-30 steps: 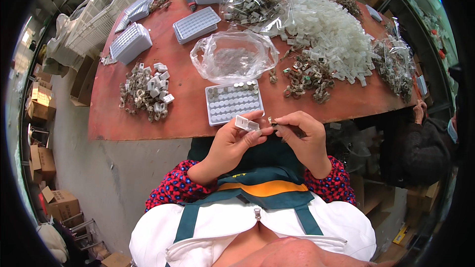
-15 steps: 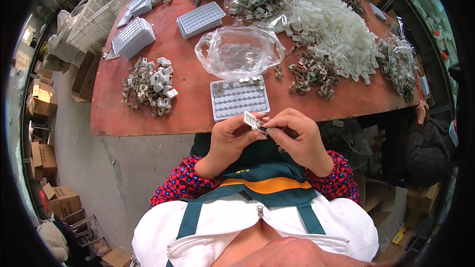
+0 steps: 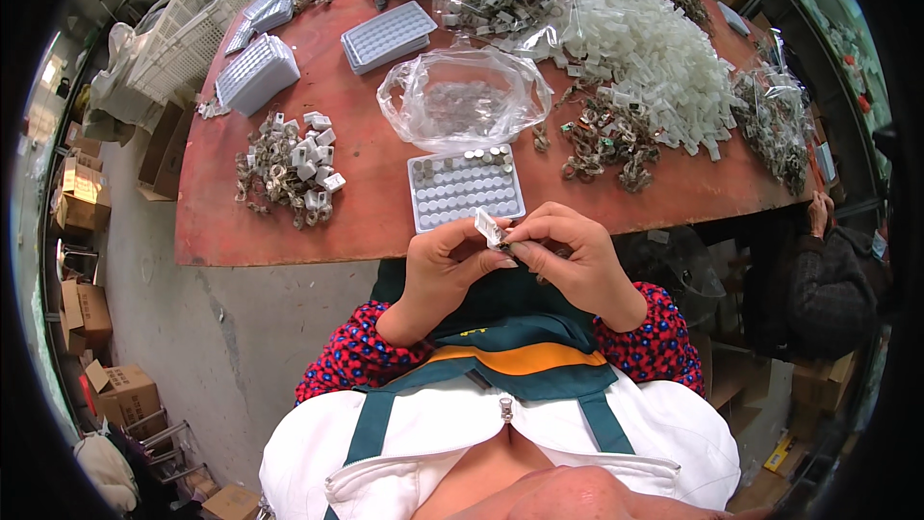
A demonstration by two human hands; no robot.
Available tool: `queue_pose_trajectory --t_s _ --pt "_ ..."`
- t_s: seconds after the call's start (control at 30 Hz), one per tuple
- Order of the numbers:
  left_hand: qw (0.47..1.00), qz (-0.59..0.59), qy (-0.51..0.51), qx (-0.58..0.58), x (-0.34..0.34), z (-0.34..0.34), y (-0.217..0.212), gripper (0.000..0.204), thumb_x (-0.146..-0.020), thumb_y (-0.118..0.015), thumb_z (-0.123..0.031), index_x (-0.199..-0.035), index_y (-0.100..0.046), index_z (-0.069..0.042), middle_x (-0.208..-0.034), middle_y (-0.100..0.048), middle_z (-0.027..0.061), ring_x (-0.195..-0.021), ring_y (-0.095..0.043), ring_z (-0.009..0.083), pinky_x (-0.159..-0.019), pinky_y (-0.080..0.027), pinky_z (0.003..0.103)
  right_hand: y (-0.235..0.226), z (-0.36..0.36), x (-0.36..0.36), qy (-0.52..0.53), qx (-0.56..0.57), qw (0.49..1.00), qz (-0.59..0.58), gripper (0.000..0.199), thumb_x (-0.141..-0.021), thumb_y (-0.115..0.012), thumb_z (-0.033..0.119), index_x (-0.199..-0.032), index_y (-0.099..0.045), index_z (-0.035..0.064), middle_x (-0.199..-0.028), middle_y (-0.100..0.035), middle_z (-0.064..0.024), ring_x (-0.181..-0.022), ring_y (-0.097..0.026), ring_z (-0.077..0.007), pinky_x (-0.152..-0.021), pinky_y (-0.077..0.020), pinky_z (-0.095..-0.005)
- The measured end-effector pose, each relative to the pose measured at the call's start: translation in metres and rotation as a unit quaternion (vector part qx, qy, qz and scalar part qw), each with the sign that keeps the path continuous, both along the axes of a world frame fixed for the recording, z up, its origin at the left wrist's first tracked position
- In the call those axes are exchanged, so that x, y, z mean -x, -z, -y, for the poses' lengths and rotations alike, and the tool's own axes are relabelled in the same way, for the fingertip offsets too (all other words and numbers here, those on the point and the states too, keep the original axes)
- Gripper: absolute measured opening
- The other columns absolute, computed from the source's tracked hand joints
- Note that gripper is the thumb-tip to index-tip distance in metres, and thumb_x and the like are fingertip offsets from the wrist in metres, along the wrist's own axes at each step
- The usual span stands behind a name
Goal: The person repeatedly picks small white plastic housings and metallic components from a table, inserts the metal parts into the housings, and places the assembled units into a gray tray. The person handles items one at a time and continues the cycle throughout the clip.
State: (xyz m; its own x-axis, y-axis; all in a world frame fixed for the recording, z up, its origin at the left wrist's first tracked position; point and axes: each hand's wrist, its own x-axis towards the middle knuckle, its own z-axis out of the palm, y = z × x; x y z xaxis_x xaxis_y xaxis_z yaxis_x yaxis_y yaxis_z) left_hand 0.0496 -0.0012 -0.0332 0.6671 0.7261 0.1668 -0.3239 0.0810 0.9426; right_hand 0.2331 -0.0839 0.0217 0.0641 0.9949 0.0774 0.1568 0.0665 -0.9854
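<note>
Just past the table's near edge, my left hand (image 3: 443, 268) pinches a small white plastic case (image 3: 488, 227) with its lid tilted up. My right hand (image 3: 582, 255) meets it from the right, thumb and forefinger pressed together at the case's open side. A brown coiled lead (image 3: 562, 250) shows partly beneath the right fingers; its end at the case is too small to make out. Beyond both hands lies a pale tray (image 3: 466, 209) of round cells, with several silver button-like discs in its far rows.
A clear bag (image 3: 467, 101) with small discs sits behind the tray. To the right are brown coiled leads (image 3: 611, 149) and a heap of white cases (image 3: 645, 58). Cased pieces with leads (image 3: 289, 166) lie left; stacked trays (image 3: 258, 75) stand behind. Another person's hand (image 3: 819, 214) is far right.
My right fingers have moved slightly left and closed in on the case. The case's raised lid sits a little higher. Everything on the table looks the same.
</note>
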Motion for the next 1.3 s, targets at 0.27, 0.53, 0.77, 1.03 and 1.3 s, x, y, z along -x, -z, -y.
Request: queue_pose_trajectory --t_s 0.27,0.53,0.77,1.03,1.3 --pt "0.995 0.016 -0.024 0.096 -0.001 0.005 -0.001 0.034 -0.089 -0.072 0.005 -0.122 -0.064 0.006 -0.106 -0.072 0.0099 -0.096 -0.069 0.0142 -0.087 -0.058 0.028 0.004 0.002 0.012 0.03 -0.15 0.973 0.173 0.02 -0.092 -0.068 0.0 -0.112 -0.069 -0.0012 -0.094 -0.064 -0.0111 -0.078 -0.066 -0.0222 -0.068 -0.0536 -0.03" --pt "0.997 0.045 -0.004 0.069 0.002 0.004 -0.001 0.038 -0.09 -0.071 0.005 -0.127 -0.062 0.006 -0.111 -0.072 0.01 -0.099 -0.068 0.0135 -0.091 -0.057 0.027 -0.002 0.001 0.01 0.019 -0.181 0.964 0.194 0.027 -0.088 -0.071 -0.005 -0.114 -0.071 -0.0003 -0.09 -0.066 -0.0099 -0.072 -0.064 -0.0172 -0.062 -0.0517 -0.0278" --pt "0.995 0.075 0.007 0.072 0.001 0.005 -0.001 0.039 -0.091 -0.071 0.004 -0.128 -0.061 0.006 -0.11 -0.072 0.0108 -0.099 -0.069 0.0142 -0.091 -0.057 0.028 -0.003 0.001 0.001 -0.004 -0.139 0.984 0.115 0.025 -0.088 -0.068 -0.005 -0.113 -0.069 -0.002 -0.094 -0.067 -0.0103 -0.075 -0.067 -0.0164 -0.065 -0.0535 -0.0268" --pt "0.998 0.034 -0.035 0.04 -0.002 0.01 -0.009 0.036 -0.091 -0.072 0.0 -0.125 -0.062 0.007 -0.104 -0.072 0.0112 -0.09 -0.07 0.0148 -0.082 -0.059 0.028 0.0 0.004 0.008 -0.015 0.065 0.99 -0.126 0.015 -0.1 -0.061 0.005 -0.113 -0.065 -0.0021 -0.096 -0.066 -0.0021 -0.078 -0.062 -0.0048 -0.068 -0.0504 -0.0185" --pt "0.997 0.05 -0.042 0.05 -0.001 0.011 -0.008 0.034 -0.091 -0.072 0.001 -0.123 -0.063 0.007 -0.103 -0.072 0.0098 -0.09 -0.069 0.0134 -0.081 -0.059 0.026 0.003 0.005 0.014 -0.002 0.052 0.979 -0.199 0.015 -0.101 -0.061 0.008 -0.113 -0.065 -0.0017 -0.099 -0.067 -0.0025 -0.077 -0.061 -0.0036 -0.067 -0.0509 -0.0184"
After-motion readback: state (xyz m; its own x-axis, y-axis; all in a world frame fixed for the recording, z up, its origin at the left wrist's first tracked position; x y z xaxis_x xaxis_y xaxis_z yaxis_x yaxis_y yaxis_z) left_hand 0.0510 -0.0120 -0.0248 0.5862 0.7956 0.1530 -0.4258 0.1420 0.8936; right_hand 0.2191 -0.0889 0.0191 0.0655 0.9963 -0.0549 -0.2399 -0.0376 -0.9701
